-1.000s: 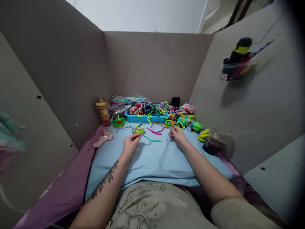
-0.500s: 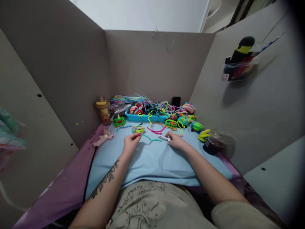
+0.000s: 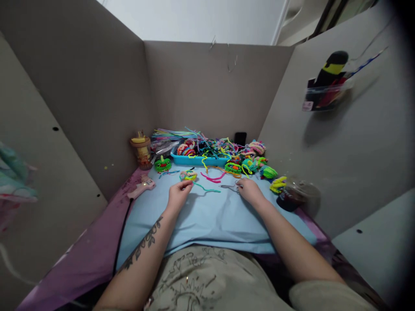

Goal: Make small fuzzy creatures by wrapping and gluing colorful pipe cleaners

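Note:
My left hand (image 3: 179, 193) is closed in a pinch at the near end of a teal pipe cleaner (image 3: 207, 190), which trails off to the right above the blue cloth. Just behind those fingertips lies a small piece of coiled pipe cleaner in yellow, beige and other colours (image 3: 188, 176). On the right, my right hand (image 3: 249, 191) has its fingers curled on the handles of the scissors (image 3: 228, 186), whose blades point left and lie low over the cloth. Pink pipe cleaners (image 3: 212, 177) rest between and beyond my hands.
A blue tray (image 3: 201, 161) heaped with pipe cleaners stands at the back. Left of it are a green figure (image 3: 162, 164), a lidded cup (image 3: 141, 151) and a pink glue gun (image 3: 142, 187). Several coiled pieces and a dark drink cup (image 3: 289, 198) line the right side. Grey panels enclose the table.
My right hand has moved slightly right with the scissors, which have turned flatter and lie lower. My left hand and the teal pipe cleaner stay almost in place.

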Demonstrator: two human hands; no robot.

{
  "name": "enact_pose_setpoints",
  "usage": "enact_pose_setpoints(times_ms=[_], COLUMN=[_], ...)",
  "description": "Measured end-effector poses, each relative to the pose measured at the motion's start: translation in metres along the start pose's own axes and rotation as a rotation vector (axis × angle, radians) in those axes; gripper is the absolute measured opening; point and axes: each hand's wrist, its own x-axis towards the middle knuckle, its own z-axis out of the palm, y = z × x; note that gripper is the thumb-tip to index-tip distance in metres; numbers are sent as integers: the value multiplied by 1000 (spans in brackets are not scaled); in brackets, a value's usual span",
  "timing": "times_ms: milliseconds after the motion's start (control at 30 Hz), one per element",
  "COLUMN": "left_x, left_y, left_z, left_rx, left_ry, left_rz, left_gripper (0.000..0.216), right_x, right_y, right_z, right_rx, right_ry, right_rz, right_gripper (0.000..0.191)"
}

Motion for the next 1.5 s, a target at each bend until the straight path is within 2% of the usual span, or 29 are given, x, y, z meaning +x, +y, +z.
enact_pose_setpoints(times_ms=[167, 333, 433, 500, 533, 600, 667, 767, 833, 900, 1100, 1267, 1500], left_x=[1, 1, 1, 0, -1, -1, -2, -2, -3, -3, -5, -6, -7], left_y=[-2, -4, -3, 0, 1, 3, 4, 5, 6, 7, 9, 7, 7], left_z=[0, 0, 0, 0, 0, 1, 1, 0, 0, -1, -2, -1, 0], left_rx=[2, 12, -7, -16, -18, -22, -25, -46, -82, -130, -209, -163, -110], left_ry=[3, -5, 3, 7, 8, 9, 8, 3, 0, -2, -42, -93, -113], left_rz=[6, 24, 15, 10, 8, 11, 21, 30, 28, 23, 9, 17, 48], left_gripper=[28, 29, 28, 27, 27, 27, 28, 30, 31, 32, 32, 28, 25], right_x=[-5, -3, -2, -4, -6, -13, -22, -34, -37, -35, -17, -7, -1], right_y=[4, 3, 2, -4, -9, -25, -46, -80, -99, -113, -122, -111, -105], right_z=[-13, -13, -9, -6, -5, -4, -2, 2, 5, 6, 1, 5, 1], right_rx=[-75, -55, 140, 418, 590, 946, 1250, 1409, 1376, 1291, 1104, 897, 813], right_ry=[-7, 26, 92, 57, -10, -228, -471, -818, -969, -1038, -977, -961, -986], right_rz=[42, 88, 128, 165, 180, 169, 74, -110, -165, -144, 5, -46, -101], right_gripper=[23, 22, 18, 20, 28, 52, 72, 89, 89, 84, 71, 61, 48])
